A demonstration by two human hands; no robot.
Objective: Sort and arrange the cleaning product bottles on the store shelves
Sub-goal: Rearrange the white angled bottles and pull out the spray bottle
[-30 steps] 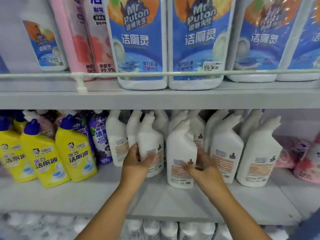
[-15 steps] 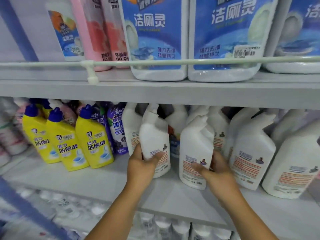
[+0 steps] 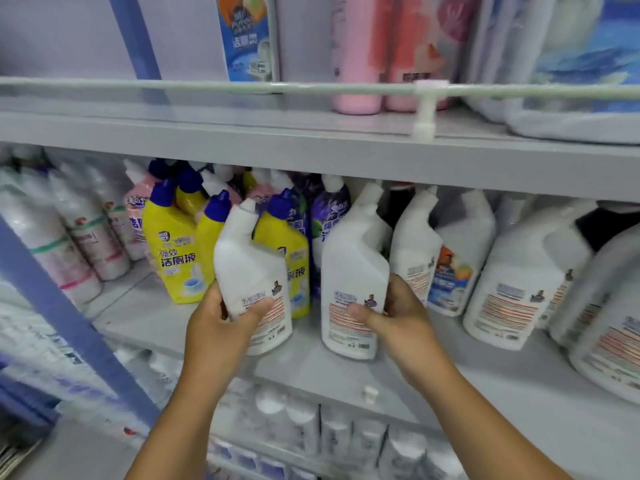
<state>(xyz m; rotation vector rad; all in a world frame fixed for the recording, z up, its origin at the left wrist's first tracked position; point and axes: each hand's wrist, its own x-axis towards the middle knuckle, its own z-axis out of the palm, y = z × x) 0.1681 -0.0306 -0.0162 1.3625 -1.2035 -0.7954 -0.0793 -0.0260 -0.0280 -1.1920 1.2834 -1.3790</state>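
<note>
Store shelving, middle shelf (image 3: 194,327): two white cleaner bottles in hand.

Left white bottle (image 3: 251,271) is gripped low by the left hand (image 3: 221,327), thumb across its label, in front of the yellow bottles (image 3: 173,251); whether its base touches the shelf cannot be told. Right white bottle (image 3: 353,282) stands at the shelf front, the right hand (image 3: 398,317) curled round its lower body, thumb on the label. More white bottles (image 3: 512,282) line up to the right. Advice: keep both upright, labels outward, and set them flush with that white row. Both forearms reach up and forward, wrists roughly level.
</note>
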